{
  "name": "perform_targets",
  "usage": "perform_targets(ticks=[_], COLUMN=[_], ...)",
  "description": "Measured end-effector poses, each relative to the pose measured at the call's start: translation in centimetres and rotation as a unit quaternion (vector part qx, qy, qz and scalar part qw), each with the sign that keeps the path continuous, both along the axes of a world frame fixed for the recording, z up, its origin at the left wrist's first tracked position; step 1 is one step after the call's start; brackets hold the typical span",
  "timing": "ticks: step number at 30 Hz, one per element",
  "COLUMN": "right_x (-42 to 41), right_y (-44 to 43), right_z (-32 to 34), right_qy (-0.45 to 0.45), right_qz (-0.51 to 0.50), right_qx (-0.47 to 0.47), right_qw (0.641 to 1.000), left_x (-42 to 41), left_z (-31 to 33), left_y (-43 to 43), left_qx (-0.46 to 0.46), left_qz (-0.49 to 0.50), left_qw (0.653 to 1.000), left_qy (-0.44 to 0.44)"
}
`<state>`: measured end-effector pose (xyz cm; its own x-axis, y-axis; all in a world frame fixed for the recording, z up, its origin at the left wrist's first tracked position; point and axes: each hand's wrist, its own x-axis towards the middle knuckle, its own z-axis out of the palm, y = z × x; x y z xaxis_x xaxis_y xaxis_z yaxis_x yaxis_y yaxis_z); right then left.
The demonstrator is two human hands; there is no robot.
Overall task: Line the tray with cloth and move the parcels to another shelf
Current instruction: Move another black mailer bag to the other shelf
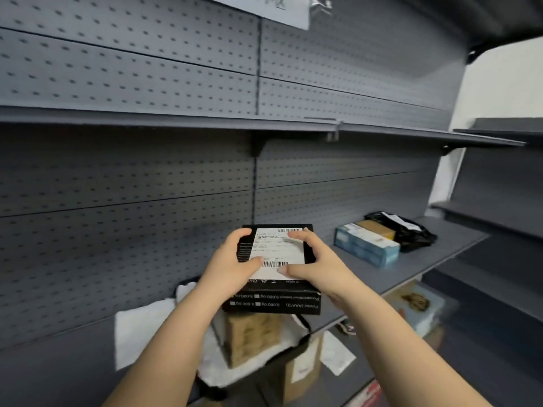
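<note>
White cloth [138, 333]: drapes over the tray's left edge and lines its inside, on the grey shelf [382, 277].
Tray [293, 351]: dark, low in view; only part of the rim shows.
Brown carton [249, 339]: sits in the tray on the cloth, directly below the held box.
Left hand [232, 265]: closed on the black box's left edge, thumb over the label.
Black box [276, 268]: parcel with white shipping label on top, held in the air above the tray between both hands.
Right hand [317, 259]: closed on the box's right edge, fingers across the label.
Blue box [367, 245]: lies on the shelf, well right.
Tan box [377, 227]: just behind the blue box.
Black bag [411, 230]: crumpled, farthest right, touching the tan box.
</note>
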<state>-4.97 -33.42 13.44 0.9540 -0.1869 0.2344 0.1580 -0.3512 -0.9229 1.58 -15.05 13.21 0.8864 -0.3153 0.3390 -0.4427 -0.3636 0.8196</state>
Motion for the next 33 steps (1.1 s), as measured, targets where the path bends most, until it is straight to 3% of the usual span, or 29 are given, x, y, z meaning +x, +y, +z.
perform_targets(ticks=[10, 17, 24, 33], right_x=[-0.1, 1.7, 5.2, 10.8], right_y=[-15.4, -25.6, -36.0, -47.7], right_z=[-0.8, -0.5, 0.3, -1.1], right_qy=[0.025, 0.031, 0.02, 0.042], right_qz=[-0.051, -0.098, -0.131, -0.108], right_qx=[-0.003, 0.064, 0.049, 0.053], right_qw=[0.998, 0.993, 0.99, 0.992], left_x=[0.9, 5.3, 10.3, 15.1], left_z=[0.1, 0.2, -0.5, -1.3], left_y=[-15.9, -27.7, -39.1, -49.6], left_qx=[0.007, -0.014, -0.063, 0.0], left_qz=[-0.044, -0.093, -0.128, -0.125], left_qw=[0.999, 0.995, 0.986, 0.991], left_qy=[0.018, 0.04, 0.085, 0.051])
